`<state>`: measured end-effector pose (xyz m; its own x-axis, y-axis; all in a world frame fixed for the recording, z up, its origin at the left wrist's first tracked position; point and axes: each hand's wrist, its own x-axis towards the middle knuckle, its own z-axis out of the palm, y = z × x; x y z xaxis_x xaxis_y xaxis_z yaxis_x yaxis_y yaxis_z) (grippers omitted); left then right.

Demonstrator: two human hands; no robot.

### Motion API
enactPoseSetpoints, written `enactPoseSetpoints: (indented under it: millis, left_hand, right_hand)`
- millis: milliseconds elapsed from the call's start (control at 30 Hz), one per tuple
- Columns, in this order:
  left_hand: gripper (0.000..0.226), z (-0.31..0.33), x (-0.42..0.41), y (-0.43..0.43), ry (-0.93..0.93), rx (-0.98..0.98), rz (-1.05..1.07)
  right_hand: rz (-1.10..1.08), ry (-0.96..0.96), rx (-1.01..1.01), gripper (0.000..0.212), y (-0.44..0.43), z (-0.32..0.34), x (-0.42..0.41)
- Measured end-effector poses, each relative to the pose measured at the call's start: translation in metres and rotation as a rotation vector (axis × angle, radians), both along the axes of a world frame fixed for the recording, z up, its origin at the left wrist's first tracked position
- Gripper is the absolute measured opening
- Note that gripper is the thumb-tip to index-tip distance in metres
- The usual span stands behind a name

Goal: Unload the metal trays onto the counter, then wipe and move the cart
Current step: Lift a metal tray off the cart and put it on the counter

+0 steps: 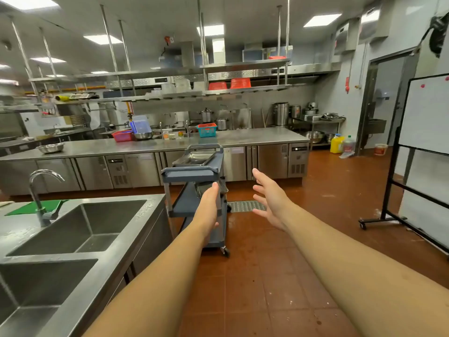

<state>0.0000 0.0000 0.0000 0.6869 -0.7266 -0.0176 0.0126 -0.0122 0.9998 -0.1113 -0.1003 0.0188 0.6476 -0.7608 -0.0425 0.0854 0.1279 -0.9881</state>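
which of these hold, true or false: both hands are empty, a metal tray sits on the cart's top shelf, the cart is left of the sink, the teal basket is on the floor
1. Both the left hand and right hand are empty: true.
2. A metal tray sits on the top shelf of the cart: true.
3. The cart stands left of the sink: false, it stands to the sink's right.
4. The teal basket is on the floor: false, it rests on the long counter.

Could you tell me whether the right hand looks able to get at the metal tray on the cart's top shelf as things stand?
Probably yes: the right hand is open and empty, and nothing stands between it and the metal tray lying uncovered on the cart.
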Motion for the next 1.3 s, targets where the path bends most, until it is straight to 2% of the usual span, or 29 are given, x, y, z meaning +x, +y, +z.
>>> enactPoseSetpoints:
  millis: [267, 800, 1100, 1300]
  left_hand:
    - [0.059, -0.011, 0.044, -0.047, 0.012, 0.024, -0.025]
    - [0.057, -0.025, 0.249, -0.170, 0.071, 0.051, -0.049]
    - [0.054, -0.048, 0.312, -0.239, 0.099, 0.085, -0.069]
    - [0.052, -0.064, 0.338, -0.313, 0.117, 0.111, -0.046]
  right_hand:
    - [0.019, 0.017, 0.051, 0.065, -0.042, -0.017, 0.050]
    - [-0.040, 0.084, 0.067, 0.066, -0.155, -0.036, 0.261]
    - [-0.052, 0.135, 0.100, 0.065, -0.228, -0.060, 0.326]
    - [-0.037, 0.148, 0.116, 0.064, -0.307, -0.076, 0.360]
